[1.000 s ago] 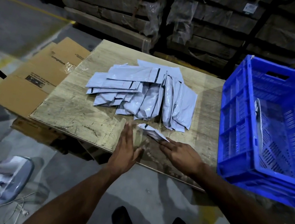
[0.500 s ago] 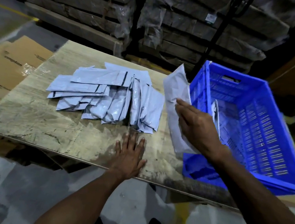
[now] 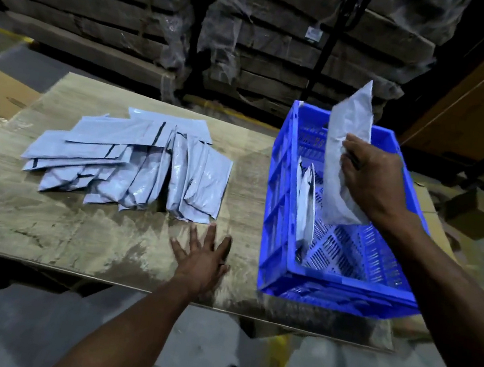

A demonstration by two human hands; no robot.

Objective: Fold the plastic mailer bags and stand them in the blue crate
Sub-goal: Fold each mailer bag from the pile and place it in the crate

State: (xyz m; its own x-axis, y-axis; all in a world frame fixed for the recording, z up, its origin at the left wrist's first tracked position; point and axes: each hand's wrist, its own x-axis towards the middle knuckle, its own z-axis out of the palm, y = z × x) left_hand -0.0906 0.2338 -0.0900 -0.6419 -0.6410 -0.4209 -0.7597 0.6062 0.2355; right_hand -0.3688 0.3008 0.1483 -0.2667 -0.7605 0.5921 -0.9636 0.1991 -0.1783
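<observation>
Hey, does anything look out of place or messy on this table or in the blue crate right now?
Nothing looks damaged or spilled. The unfolded mailer bags lie in a loose, fanned, overlapping pile on the table, not squared up. In the blue crate, the standing bags lean against its left wall.

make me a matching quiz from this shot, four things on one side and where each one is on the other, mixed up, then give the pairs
Things:
1. left hand
2. folded mailer
3. pile of mailer bags
4. standing mailers

Places:
A. upright against the left wall inside the blue crate
B. held by the right hand above the crate
C. spread on the wooden board, left of the crate
D. flat on the board, fingers spread, near its front edge

Pairs: 1-D, 2-B, 3-C, 4-A
</observation>
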